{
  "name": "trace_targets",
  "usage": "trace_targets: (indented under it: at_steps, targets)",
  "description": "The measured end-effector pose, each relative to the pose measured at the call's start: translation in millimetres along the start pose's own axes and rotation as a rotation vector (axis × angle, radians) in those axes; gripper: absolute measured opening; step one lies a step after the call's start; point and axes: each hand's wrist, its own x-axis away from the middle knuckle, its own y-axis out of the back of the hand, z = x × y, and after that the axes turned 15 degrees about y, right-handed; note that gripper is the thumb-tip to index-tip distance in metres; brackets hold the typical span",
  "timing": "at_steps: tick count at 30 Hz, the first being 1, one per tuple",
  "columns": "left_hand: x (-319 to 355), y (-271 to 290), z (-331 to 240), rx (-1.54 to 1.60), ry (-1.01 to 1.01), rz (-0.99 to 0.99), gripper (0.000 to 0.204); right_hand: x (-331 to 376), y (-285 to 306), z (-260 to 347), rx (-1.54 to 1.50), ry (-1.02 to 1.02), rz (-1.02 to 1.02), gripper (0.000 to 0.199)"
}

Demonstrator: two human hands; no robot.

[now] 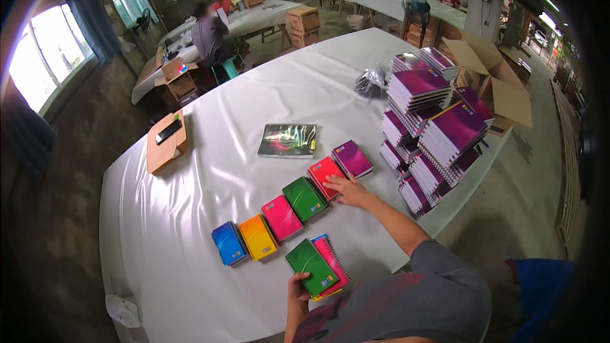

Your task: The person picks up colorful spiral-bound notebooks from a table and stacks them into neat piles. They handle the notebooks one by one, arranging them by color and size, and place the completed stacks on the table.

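Note:
My left hand (297,287) is closed around a small fanned bundle of spiral notebooks near the table's front edge. A green notebook (311,268) lies on top of that bundle, with a pink notebook (335,265) under it and blue and yellow edges showing. With fingers stretched out, my right hand (351,190) rests on a red notebook (323,170) in a slanting row. Left of the red one come green (305,199), pink (282,217), yellow (258,237) and blue (229,243) notebooks; a purple notebook (352,159) ends the row at the right.
Tall piles of purple spiral notebooks (438,133) stand at the right, beside an open carton (508,92). A dark, shiny flat package (288,140) lies beyond the row. A phone (168,131) sits on a cardboard box (166,152) at the left. People work at tables behind.

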Motion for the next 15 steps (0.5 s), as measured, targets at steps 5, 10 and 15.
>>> trace_targets:
  at_steps: [5,10,15]
  targets:
    - [-3,-27,-11,-0.030,-0.119,-0.167,0.032,12,-21,-13,-0.241,0.004,-0.303,0.030]
    - [-3,-63,-21,-0.058,-0.264,-0.221,0.037,-2,51,55,-0.101,0.269,-0.757,0.030]
    - [-13,-63,-29,-0.090,-0.302,-0.035,0.048,25,68,148,0.066,0.695,-0.432,0.030]
